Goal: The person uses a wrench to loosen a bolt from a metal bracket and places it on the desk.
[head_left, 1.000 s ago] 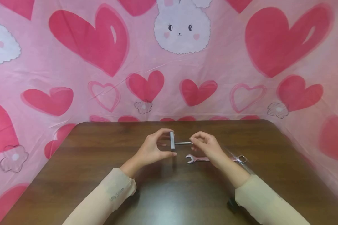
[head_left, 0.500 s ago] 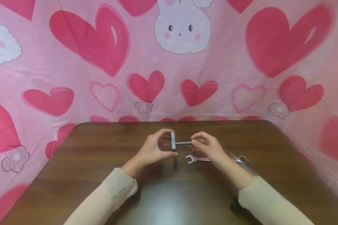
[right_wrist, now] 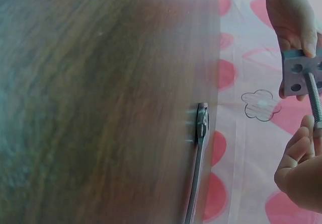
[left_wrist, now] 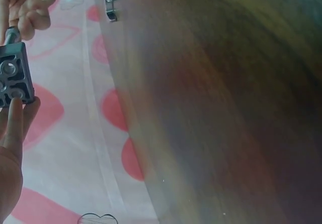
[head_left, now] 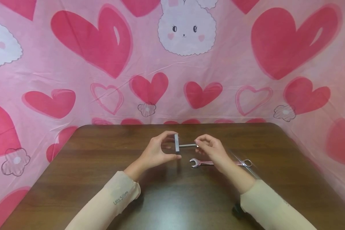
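My left hand (head_left: 156,151) grips a small grey square plate (head_left: 176,143) by its edges, thumb below and fingers above, over the table. Holes pierce the plate (right_wrist: 297,78), as the right wrist view shows. From its right face a threaded bolt (head_left: 187,145) sticks out sideways. The fingertips of my right hand (head_left: 214,150) pinch the bolt's outer end, partly hiding it. In the left wrist view the plate's other side (left_wrist: 15,73) shows recessed pockets, with a finger pressed against it. How deep the bolt sits cannot be seen.
A combination wrench (head_left: 205,162) lies on the brown wooden table (head_left: 172,198), partly under my right hand and forearm. A small dark object (head_left: 238,210) shows beside the right sleeve. Behind the table hangs a pink cloth (head_left: 172,89) with hearts.
Both hands stay nearly in place with the plate and bolt between them. My right fingertips shift slightly on the bolt's end, and the right forearm moves a little.
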A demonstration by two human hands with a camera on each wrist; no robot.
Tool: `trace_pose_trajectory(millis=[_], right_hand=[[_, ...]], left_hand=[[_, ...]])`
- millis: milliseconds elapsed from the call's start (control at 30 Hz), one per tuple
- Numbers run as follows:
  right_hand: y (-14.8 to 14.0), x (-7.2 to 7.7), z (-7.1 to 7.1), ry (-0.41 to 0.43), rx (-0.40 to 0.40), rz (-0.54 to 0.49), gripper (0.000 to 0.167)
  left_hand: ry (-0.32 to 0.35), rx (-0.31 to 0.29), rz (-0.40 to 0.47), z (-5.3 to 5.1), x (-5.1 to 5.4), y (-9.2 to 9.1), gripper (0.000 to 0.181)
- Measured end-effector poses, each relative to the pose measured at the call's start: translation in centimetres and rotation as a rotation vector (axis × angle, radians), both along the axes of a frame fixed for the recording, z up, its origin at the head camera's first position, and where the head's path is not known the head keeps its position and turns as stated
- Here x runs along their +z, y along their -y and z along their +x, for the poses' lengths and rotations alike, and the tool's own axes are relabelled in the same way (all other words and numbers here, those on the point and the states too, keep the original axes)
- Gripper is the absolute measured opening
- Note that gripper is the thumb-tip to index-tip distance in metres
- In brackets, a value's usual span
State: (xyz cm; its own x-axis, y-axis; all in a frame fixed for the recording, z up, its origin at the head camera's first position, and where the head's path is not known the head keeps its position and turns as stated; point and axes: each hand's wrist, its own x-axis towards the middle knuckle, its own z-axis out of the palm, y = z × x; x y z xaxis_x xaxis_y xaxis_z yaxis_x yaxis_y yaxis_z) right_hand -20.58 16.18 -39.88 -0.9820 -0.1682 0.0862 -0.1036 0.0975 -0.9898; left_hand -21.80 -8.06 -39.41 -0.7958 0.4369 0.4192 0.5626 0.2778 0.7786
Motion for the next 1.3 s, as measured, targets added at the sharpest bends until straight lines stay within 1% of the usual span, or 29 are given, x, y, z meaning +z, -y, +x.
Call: trace_pose_trajectory(millis=[100, 167, 267, 333, 500, 567, 633, 833, 933, 1100, 1167, 1300], right_hand=[[0.00, -0.01, 0.14, -0.045, 0.002, 0.045, 0.025], [-0.03, 0.02, 0.28, -0.084, 0.004, 0.076, 0.025], [-0.11, 0.06, 0.38, -0.119, 0.018, 0.086, 0.024], [-0.20, 0.07, 0.39, -0.108, 0.031, 0.075, 0.024], [-0.50, 0.06, 0.19, 0.000, 0.061, 0.049, 0.026], [-0.57, 0.07, 0.09, 0.028, 0.070, 0.043, 0.026], [-0.61, 0.09, 0.02, 0.039, 0.072, 0.037, 0.025], [-0.61, 0.24, -0.03, 0.036, 0.061, 0.047, 0.024], [-0.58, 0.27, 0.07, 0.014, 0.054, 0.055, 0.023], [-0.53, 0.09, 0.23, -0.085, 0.053, 0.064, 0.026], [-0.51, 0.02, 0.23, -0.111, 0.055, 0.061, 0.026], [-0.57, -0.05, 0.14, -0.098, 0.052, 0.064, 0.029]], left_hand=[[0.014, 0.007, 0.006, -0.05, 0.04, 0.03, 0.073], [0.017, 0.010, 0.006, -0.08, 0.01, 0.06, 0.073], [0.014, 0.012, -0.005, -0.06, 0.02, 0.09, 0.073], [0.009, 0.011, -0.012, -0.06, -0.08, 0.11, 0.073], [0.009, 0.005, -0.008, -0.04, -0.29, 0.08, 0.074], [0.009, 0.002, -0.006, 0.00, -0.29, 0.05, 0.074], [0.010, -0.001, -0.003, 0.05, -0.24, 0.01, 0.074], [0.008, -0.003, -0.004, -0.04, -0.31, -0.09, 0.074], [0.009, 0.009, -0.012, -0.08, -0.33, -0.07, 0.074], [0.012, 0.024, -0.013, -0.16, -0.23, -0.05, 0.074], [0.010, 0.021, -0.014, -0.21, -0.19, -0.06, 0.074], [0.014, 0.018, -0.018, -0.24, -0.16, -0.08, 0.073]])
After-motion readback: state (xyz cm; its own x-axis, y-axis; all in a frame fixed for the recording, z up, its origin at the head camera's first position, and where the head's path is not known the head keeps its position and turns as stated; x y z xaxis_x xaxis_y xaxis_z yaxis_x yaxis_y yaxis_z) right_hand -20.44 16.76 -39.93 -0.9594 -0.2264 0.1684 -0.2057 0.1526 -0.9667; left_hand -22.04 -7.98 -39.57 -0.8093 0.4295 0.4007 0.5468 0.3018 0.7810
